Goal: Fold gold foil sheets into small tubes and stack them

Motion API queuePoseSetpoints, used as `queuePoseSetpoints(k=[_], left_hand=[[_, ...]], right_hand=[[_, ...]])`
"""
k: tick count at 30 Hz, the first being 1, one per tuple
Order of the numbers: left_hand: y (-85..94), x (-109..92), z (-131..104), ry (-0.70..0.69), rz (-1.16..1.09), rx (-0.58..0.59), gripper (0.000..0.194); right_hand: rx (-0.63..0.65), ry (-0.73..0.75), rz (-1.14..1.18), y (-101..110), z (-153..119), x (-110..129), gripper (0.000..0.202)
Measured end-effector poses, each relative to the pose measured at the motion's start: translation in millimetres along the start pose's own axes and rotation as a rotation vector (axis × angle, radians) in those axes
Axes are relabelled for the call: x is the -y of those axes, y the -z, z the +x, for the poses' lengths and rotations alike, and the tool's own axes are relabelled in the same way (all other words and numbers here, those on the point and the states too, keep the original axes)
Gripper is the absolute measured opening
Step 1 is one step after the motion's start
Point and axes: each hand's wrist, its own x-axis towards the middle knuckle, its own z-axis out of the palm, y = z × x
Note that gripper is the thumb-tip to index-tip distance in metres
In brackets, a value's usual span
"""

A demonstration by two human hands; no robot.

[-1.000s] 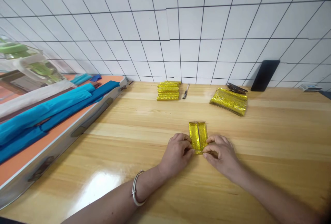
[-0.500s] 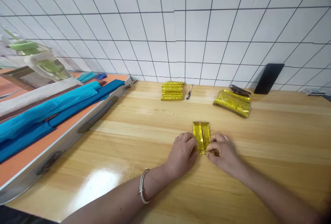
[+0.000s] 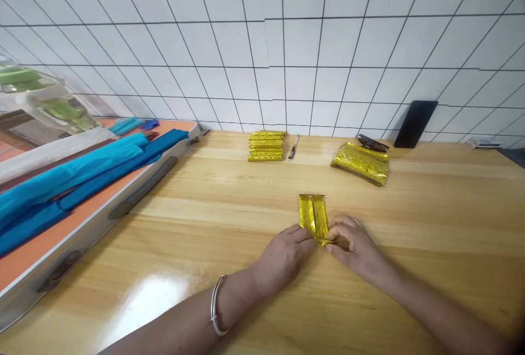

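A small sheet of shiny gold foil paper (image 3: 320, 211) lies on the wooden table, its two sides folded in so that they meet along a middle seam. My left hand (image 3: 286, 259) rests with curled fingers on its near left corner. At the near right corner my right hand (image 3: 350, 241) pinches the near edge between thumb and fingers, where a narrow strip is turned up. The left fingertips are partly hidden behind the hand.
Behind the hands stand a row of rolled gold foil pieces (image 3: 266, 146), a pen-like knife (image 3: 293, 147), a gold foil stack (image 3: 361, 162), a dark hair clip (image 3: 372, 143) and a black phone (image 3: 415, 124) against the tiled wall. Blue folded paper (image 3: 94, 166) lies on an orange surface at left.
My left hand has slid nearer along the foil paper to its near edge, uncovering more of the left side. The right hand keeps its pinch. The whole view has shifted slightly.
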Motion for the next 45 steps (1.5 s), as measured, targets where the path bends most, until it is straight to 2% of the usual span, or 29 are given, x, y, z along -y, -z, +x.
queuePoseSetpoints(k=[2, 9, 15, 21, 25, 31, 37, 40, 45], left_hand=[[0.8, -1, 0, 0.0, 0.013, 0.011, 0.025], [1.3, -1, -3, 0.009, 0.077, 0.046, 0.024], [1.6, -1, -9, -0.04, 0.178, 0.093, 0.032], [5.1, -5, -8, -0.019, 0.233, 0.158, 0.036], [7.1, -7, -9, -0.009, 0.26, 0.176, 0.039], [12.3, -11, -10, -0.028, 0.303, 0.216, 0.045], [14.3, -15, -8, -0.006, 0.302, 0.233, 0.046], [13.6, -15, -9, -0.007, 0.307, 0.23, 0.045], [12.1, -15, -9, -0.006, 0.305, 0.24, 0.042]], right_hand=[[-0.004, -0.002, 0.025, 2, -2, -1, 0.001], [0.002, -0.027, -0.011, 3, 1, -2, 0.008], [-0.015, -0.021, -0.086, 0, 3, -3, 0.007], [-0.038, -0.025, -0.118, -5, 2, -3, 0.007], [-0.075, -0.022, -0.099, -6, 0, -7, 0.008], [-0.041, -0.013, -0.048, -1, -1, -6, 0.011], [-0.067, 0.007, 0.067, 5, -8, -9, 0.014], [-0.019, 0.035, -0.021, 11, -18, -1, 0.022], [0.207, 0.2, -0.36, 8, -36, 21, 0.054]])
